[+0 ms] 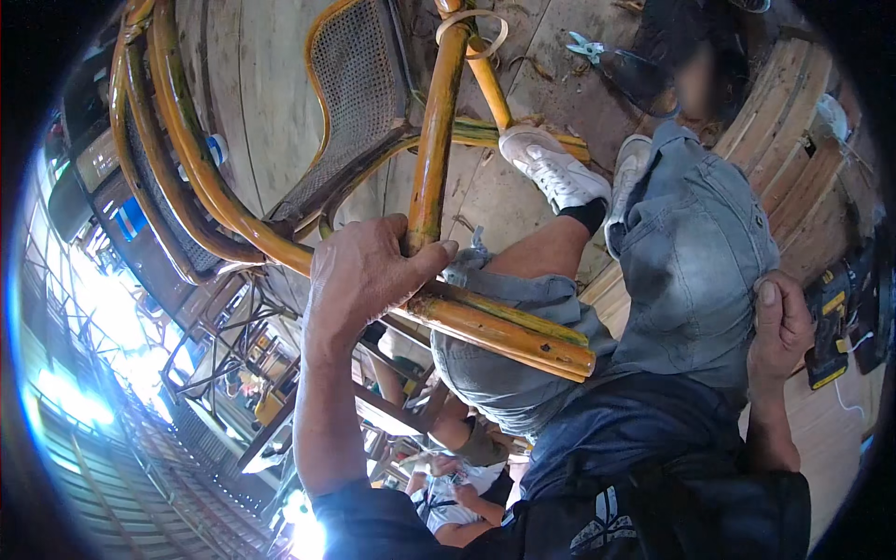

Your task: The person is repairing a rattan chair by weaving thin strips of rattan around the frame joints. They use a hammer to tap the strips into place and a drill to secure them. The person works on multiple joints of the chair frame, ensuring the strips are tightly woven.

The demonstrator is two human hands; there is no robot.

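A glossy yellow-brown rattan chair frame [437, 140] leans across my lap, with dark-edged woven cane panels [359, 84] beyond it. My left hand [369, 266] is wrapped round the joint where an upright pole meets a curved rail, thumb to the right. The rail's cut end [560, 355] lies over my thigh. A pale strip loop [474, 33] hangs round the pole near the top. My right hand [782, 322] rests beside my right knee, fingers curled in and thumb on top. Whatever it holds, if anything, is hidden.
Teal-jawed hand pliers or cutters [588, 49] lie on the floor past my shoes [555, 168]. Curved wooden slats [784, 121] stand at the right, above a black-and-yellow tool [829, 322]. Another person in a white shirt [457, 495] sits at the lower middle.
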